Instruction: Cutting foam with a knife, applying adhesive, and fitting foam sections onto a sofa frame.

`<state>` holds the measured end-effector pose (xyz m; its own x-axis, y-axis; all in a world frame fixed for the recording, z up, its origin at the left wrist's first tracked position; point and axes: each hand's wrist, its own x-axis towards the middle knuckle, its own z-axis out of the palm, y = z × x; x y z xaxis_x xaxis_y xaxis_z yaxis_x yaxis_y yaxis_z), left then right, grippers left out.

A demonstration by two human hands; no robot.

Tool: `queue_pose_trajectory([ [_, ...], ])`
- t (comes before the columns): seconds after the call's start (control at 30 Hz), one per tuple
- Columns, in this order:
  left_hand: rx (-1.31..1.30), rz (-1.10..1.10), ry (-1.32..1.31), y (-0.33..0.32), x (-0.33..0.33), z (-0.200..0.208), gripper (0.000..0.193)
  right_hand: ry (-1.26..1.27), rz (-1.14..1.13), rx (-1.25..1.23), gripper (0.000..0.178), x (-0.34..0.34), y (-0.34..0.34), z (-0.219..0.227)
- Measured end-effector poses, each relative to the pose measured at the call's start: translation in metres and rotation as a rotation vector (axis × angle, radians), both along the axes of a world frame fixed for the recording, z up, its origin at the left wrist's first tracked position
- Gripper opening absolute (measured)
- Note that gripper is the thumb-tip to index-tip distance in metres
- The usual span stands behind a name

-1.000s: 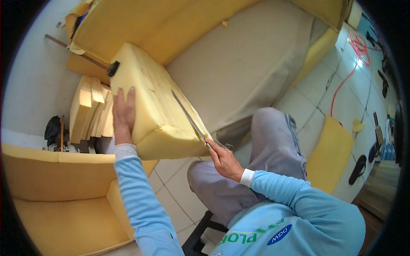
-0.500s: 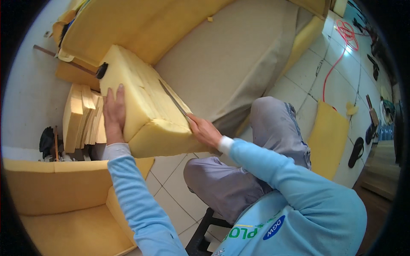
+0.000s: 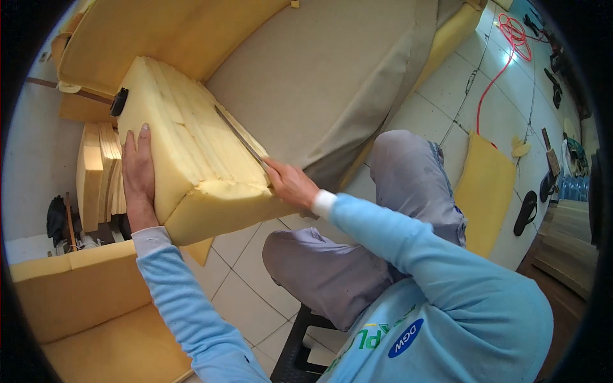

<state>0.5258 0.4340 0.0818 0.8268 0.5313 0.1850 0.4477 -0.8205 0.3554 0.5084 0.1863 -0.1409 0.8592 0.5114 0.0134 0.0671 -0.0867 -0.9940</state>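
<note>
A yellow foam-covered sofa arm (image 3: 167, 137) stands in front of me, its top showing long seams and layered strips of foam. My left hand (image 3: 139, 175) lies flat against its left side, fingers stretched upward and holding nothing. Along the top's right edge lies a long, thin-bladed knife (image 3: 240, 136), the blade pointing away from me. My right hand (image 3: 294, 185) is closed around its handle at the near right corner of the arm. Most of the handle is hidden in the fingers. Grey fabric covers the sofa seat (image 3: 306, 76) just right of the blade.
The foam sofa back (image 3: 166, 38) rises behind. Stacked foam slabs (image 3: 99, 172) stand at the left, above another yellow foam seat (image 3: 96, 293). A foam sheet (image 3: 485, 198), a red hose (image 3: 488, 96) and a sandal (image 3: 526, 212) lie on the tiles at right. A black stool (image 3: 300, 345) is beneath me.
The view has shifted, so the sofa arm and both hands appear farther left. The left hand stays flat on the foam, and the right still grips the knife along the top edge.
</note>
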Motion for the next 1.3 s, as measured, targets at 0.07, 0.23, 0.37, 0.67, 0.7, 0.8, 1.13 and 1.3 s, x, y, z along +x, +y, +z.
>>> queue_pose_trajectory([
  [0.07,-0.003,0.0,0.003,0.0,-0.003,0.004,0.087,0.009,-0.028,0.052,0.04,-0.044,-0.034,-0.022],
  [0.23,0.077,-0.05,0.008,0.005,-0.003,0.003,0.085,0.146,0.059,-0.052,0.04,-0.01,-0.021,0.007],
  [0.37,0.045,-0.05,-0.025,-0.018,0.004,0.007,0.083,0.016,-0.047,-0.009,0.036,-0.026,-0.031,-0.029],
  [0.67,0.15,0.036,-0.052,-0.004,-0.011,-0.007,0.081,-0.426,-0.339,-0.195,0.041,0.005,-0.065,-0.025],
  [0.7,0.141,0.083,-0.023,-0.012,-0.011,-0.007,0.081,-0.345,-0.326,-0.315,0.041,0.032,-0.058,-0.019],
  [0.8,0.113,0.189,0.008,-0.039,-0.014,0.0,0.081,-0.474,-0.237,-0.753,0.044,0.082,-0.046,-0.012],
  [1.13,0.07,0.269,0.048,-0.057,-0.013,0.004,0.084,0.117,0.424,0.214,0.072,0.096,0.074,-0.013],
  [1.3,0.041,0.304,0.017,-0.052,-0.029,-0.001,0.088,0.479,0.076,0.309,0.076,0.104,0.084,-0.017],
])
